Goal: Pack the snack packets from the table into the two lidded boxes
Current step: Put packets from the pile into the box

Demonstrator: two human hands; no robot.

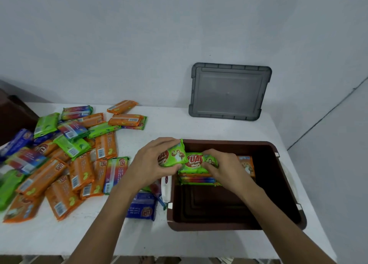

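Note:
My left hand (152, 160) grips a green snack packet (173, 154) at the left rim of the open brown box (286, 186). My right hand (225, 169) rests inside the box on a green packet (196, 161) that tops a stack of packets (198, 179) against the box's far left wall. An orange packet (247, 164) stands behind my right hand. A pile of orange, green, blue and multicoloured packets (65, 158) covers the left of the white table (165, 124). A blue packet (142, 208) lies beside the box under my left forearm.
A grey lid (229, 92) leans against the wall behind the box. A dark brown object (14, 116) sits at the table's far left edge. White latches hang on the box's left (166, 186) and right sides.

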